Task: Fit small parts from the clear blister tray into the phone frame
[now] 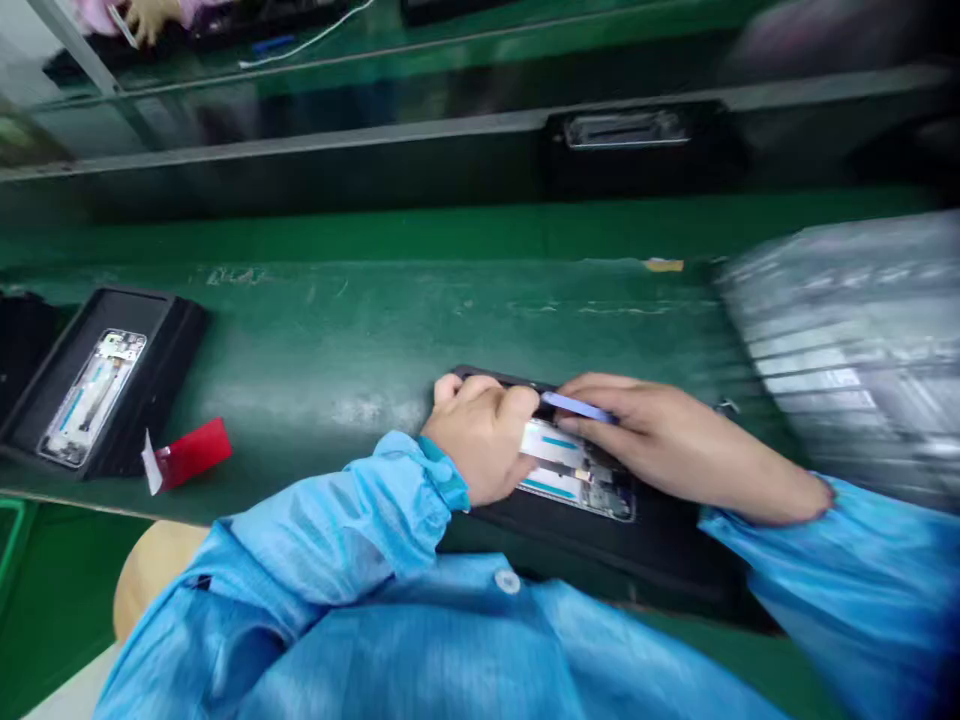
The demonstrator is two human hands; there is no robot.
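Note:
In front of me lies a phone mid-frame (pixel 559 460) with white battery bay, blue strips and a flex cable, set in a black foam tray (pixel 600 535). My left hand (pixel 480 435) is closed over the left end of the phone mid-frame, its fingers curled at the tray's far edge. My right hand (pixel 660 435) pinches a slim lavender stick-like tool (pixel 577 407) between thumb and fingers. The tool sits low above the far side of the phone, its tip near my left fingers. Whether that tip touches the phone I cannot tell.
To the left, another phone mid-frame (pixel 94 395) lies in a black tray (pixel 180 350), beside a red tag (pixel 195 453). A blurred stack of clear plastic trays (pixel 862 350) stands right. Beyond the green bench (pixel 337 330), another black tray (pixel 559 165) holds a phone part; a co-worker's hand (pixel 150 15) shows.

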